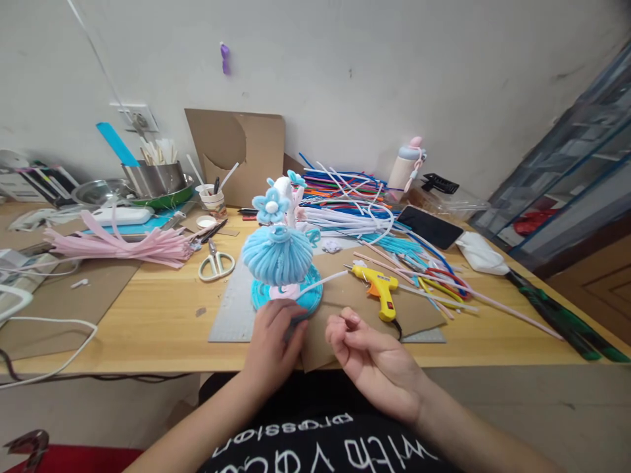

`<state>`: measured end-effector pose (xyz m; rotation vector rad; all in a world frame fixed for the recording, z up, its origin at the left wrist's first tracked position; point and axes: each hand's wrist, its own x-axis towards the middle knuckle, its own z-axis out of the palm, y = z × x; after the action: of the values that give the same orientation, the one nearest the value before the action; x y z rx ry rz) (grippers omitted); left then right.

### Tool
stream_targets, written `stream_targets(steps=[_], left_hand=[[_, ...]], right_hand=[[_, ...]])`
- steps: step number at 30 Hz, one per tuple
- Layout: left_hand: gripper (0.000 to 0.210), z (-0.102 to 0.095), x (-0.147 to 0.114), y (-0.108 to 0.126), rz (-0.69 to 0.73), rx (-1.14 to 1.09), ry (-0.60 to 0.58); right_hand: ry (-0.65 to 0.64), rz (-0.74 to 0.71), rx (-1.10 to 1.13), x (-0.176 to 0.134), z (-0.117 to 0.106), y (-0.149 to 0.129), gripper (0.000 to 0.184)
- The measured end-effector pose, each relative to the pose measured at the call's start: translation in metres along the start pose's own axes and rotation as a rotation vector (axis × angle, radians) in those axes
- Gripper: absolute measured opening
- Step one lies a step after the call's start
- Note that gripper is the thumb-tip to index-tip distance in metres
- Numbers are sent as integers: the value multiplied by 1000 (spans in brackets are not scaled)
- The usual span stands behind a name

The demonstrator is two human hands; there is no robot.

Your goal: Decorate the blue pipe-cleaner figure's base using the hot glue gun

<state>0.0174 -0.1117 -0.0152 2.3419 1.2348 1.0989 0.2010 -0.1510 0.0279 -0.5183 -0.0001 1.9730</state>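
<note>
A handmade pipe-cleaner ornament stands before me, with a round blue base (315, 295), a light-blue bell-shaped cap (277, 256) and a blue flower (271, 207) at its top. My left hand (276, 341) grips the near edge of the base, its fingertips partly hidden. From the base's pink and white centre, a white pipe cleaner (325, 280) reaches out to the right. My right hand (377, 368) is held palm up with curled fingers, just right of the base; whatever its fingertips may pinch is too small to make out. Beyond it lies a yellow glue gun (382, 289).
White-handled scissors (217, 266) and a pink pipe-cleaner bundle (123, 244) lie to the left. White pipe cleaners (340, 220) are piled behind the ornament. At right are a phone (430, 226) and a bottle (405, 167). Cardboard (323, 341) covers part of the table.
</note>
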Motion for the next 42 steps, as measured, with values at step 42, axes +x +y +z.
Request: stream_targets(steps=[42], left_hand=[[28, 3, -6, 30, 364, -14, 93]], right_hand=[[-278, -99, -159, 9, -10, 21, 7]])
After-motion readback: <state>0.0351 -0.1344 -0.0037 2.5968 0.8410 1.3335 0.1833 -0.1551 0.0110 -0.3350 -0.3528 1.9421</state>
